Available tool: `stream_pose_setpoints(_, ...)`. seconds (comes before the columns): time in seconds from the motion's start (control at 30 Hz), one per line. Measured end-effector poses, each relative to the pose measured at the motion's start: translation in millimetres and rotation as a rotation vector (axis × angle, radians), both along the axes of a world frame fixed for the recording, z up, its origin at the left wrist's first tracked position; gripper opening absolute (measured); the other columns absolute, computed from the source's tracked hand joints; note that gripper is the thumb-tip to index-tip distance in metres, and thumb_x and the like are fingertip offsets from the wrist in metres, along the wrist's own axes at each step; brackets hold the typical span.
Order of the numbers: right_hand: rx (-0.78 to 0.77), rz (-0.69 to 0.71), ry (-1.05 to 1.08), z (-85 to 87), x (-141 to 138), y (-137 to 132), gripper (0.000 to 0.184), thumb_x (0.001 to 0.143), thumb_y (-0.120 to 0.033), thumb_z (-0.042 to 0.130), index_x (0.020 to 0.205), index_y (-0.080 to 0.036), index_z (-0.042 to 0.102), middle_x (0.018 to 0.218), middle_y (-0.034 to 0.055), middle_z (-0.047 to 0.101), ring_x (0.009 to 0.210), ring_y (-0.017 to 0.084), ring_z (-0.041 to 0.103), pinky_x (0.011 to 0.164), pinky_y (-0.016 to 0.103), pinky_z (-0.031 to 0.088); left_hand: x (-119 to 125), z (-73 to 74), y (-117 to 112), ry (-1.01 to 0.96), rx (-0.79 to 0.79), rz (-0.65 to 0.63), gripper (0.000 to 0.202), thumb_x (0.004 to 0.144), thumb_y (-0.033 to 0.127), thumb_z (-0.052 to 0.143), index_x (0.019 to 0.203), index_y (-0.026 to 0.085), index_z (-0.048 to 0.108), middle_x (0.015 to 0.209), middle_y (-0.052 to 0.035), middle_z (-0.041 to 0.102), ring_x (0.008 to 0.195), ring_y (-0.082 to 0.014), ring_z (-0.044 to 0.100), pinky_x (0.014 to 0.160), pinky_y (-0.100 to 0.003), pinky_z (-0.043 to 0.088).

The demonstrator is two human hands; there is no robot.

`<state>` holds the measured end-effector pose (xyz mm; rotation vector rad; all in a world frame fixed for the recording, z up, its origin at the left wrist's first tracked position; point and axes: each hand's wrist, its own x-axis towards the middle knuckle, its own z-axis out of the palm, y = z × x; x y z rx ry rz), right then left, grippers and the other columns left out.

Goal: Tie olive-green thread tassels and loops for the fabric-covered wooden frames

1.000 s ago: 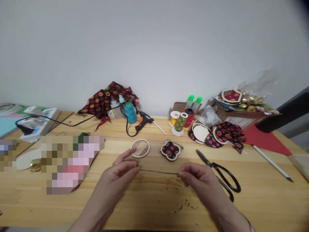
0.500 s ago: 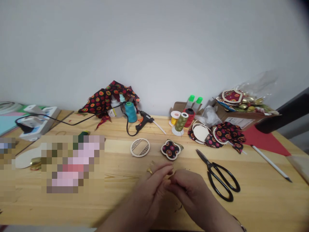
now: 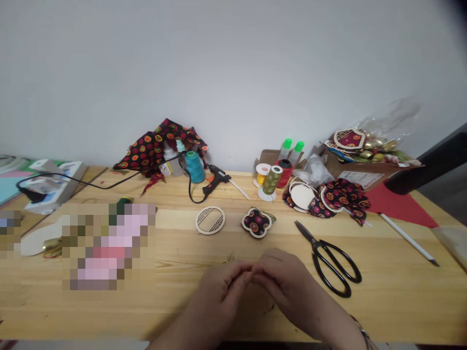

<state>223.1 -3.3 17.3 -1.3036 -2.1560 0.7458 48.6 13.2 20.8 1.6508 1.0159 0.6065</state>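
My left hand (image 3: pixel 221 287) and my right hand (image 3: pixel 282 279) meet fingertip to fingertip low over the wooden table (image 3: pixel 383 291), both pinched closed. What they pinch is hidden between the fingers; a thin frayed end of thread (image 3: pixel 230 257) shows just above the left hand. Beyond the hands lie a round wooden lattice disc (image 3: pixel 210 219) and a clover-shaped wooden piece covered in dark patterned fabric (image 3: pixel 257 222). Black scissors (image 3: pixel 330 260) lie to the right of my right hand.
At the back stand a teal thread cone (image 3: pixel 194 166), a black glue gun (image 3: pixel 216 178), gold and olive spools (image 3: pixel 269 181), patterned fabric (image 3: pixel 160 146) and a cardboard box of ornaments (image 3: pixel 365 153). Fabric-covered pieces (image 3: pixel 328 198), red paper (image 3: pixel 401 206) and a pencil (image 3: pixel 408 239) lie right.
A second ago my hands were apart, stretching a thin thread between them. They have come together at the middle and now touch, fingers pinched.
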Motion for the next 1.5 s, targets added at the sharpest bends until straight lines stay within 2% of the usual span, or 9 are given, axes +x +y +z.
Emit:
stream_pose_setpoints(0.2,-0.003,-0.012,0.033,0.2,8.2,5.5,0.018,0.093,-0.023,0.05,0.079,-0.019,0.059,0.078,0.0,0.058,0.077,0.014,0.051,0.067,0.024,0.036,1.8,-1.7,4.2,-0.088,-0.208,0.089,0.024,0.084,0.025,0.055,0.098,0.027,0.074,0.094,0.0026,0.076,0.093,-0.0189,0.066,0.084,-0.024,0.044)
stream_pose_setpoints(0.4,0.044,-0.046,0.044,-3.2,14.1,8.1,0.015,0.091,-0.02,0.052,0.078,-0.019,0.059,0.076,-0.0002,0.058,0.075,0.014,0.051,0.065,0.025,0.037,2.5,-3.4,3.3,0.046,-0.229,0.182,0.024,0.079,0.034,0.057,0.079,0.02,0.077,0.075,-0.0017,0.075,0.075,-0.0221,0.064,0.068,-0.026,0.044)
stream_pose_setpoints(0.63,0.118,-0.08,0.046,0.0,17.0,13.6,0.015,0.091,-0.015,0.05,0.079,-0.019,0.059,0.078,0.0011,0.06,0.078,0.015,0.053,0.068,0.026,0.041,1.7,-8.4,1.0,0.008,-0.299,0.204,0.025,0.077,0.037,0.06,0.08,0.021,0.078,0.078,-0.0017,0.076,0.079,-0.023,0.062,0.07,-0.027,0.042)
stream_pose_setpoints(0.83,0.39,-0.366,-0.238,-5.2,55.6,5.3,0.02,0.091,-0.022,0.044,0.1,-0.016,0.061,0.094,0.0106,0.066,0.088,0.025,0.057,0.08,0.04,0.046,0.1,-6.6,2.4,-0.007,-0.37,0.323,0.024,0.074,0.04,0.064,0.073,0.021,0.078,0.073,-0.0012,0.074,0.076,-0.0211,0.06,0.068,-0.026,0.041)
stream_pose_setpoints(1.0,0.157,-0.625,-0.612,-20.9,104.1,-19.9,0.029,0.087,-0.03,0.042,0.097,-0.013,0.063,0.093,0.0158,0.067,0.086,0.032,0.06,0.077,0.048,0.05,-1.0,-4.7,3.3,-0.05,-0.409,0.424,0.025,0.07,0.042,0.067,0.067,0.019,0.076,0.048,0.0038,0.057,0.048,-0.0118,0.045,0.051,-0.023,0.034)
stream_pose_setpoints(1.1,0.037,-0.64,-0.637,-28.4,114.5,-28.3,0.031,0.082,-0.028,0.044,0.101,-0.012,0.062,0.097,0.0167,0.067,0.089,0.031,0.063,0.078,0.044,0.052,-0.2,-4.8,2.2,-0.074,-0.44,0.449,0.028,0.069,0.045,0.067,0.069,0.018,0.076,0.038,0.0082,0.041,0.039,-0.008,0.028,0.043,-0.022,0.025)
stream_pose_setpoints(1.2,0.023,-0.611,-0.639,-28.9,111.8,-27.7,0.031,0.081,-0.024,0.044,0.102,-0.011,0.062,0.094,0.0162,0.066,0.087,0.029,0.064,0.076,0.041,0.052,-0.2,-3.7,1.7,-0.09,-0.45,0.459,0.03,0.068,0.046,0.069,0.07,0.017,0.076,0.037,0.009,0.037,0.038,-0.007,0.022,0.041,-0.022,0.021)
stream_pose_setpoints(1.37,-0.016,-0.685,-0.49,-15.6,101.4,-25.6,0.031,0.073,-0.023,0.049,0.098,-0.012,0.062,0.09,0.0164,0.065,0.073,0.029,0.065,0.066,0.043,0.052,-4.1,0.4,2.9,-0.075,-0.465,0.484,0.031,0.067,0.046,0.069,0.075,0.017,0.077,0.043,0.0071,0.048,0.038,-0.0064,0.025,0.041,-0.021,0.022)
stream_pose_setpoints(1.5,-0.245,-0.523,0.112,-8.2,81.3,-38.3,0.028,0.075,-0.036,0.06,0.097,-0.018,0.062,0.09,0.0108,0.067,0.082,0.026,0.065,0.07,0.035,0.053,-4.9,2.4,3.8,-0.074,-0.484,0.512,0.031,0.065,0.046,0.071,0.072,0.017,0.076,0.043,0.0078,0.046,0.038,-0.0058,0.023,0.039,-0.021,0.018)
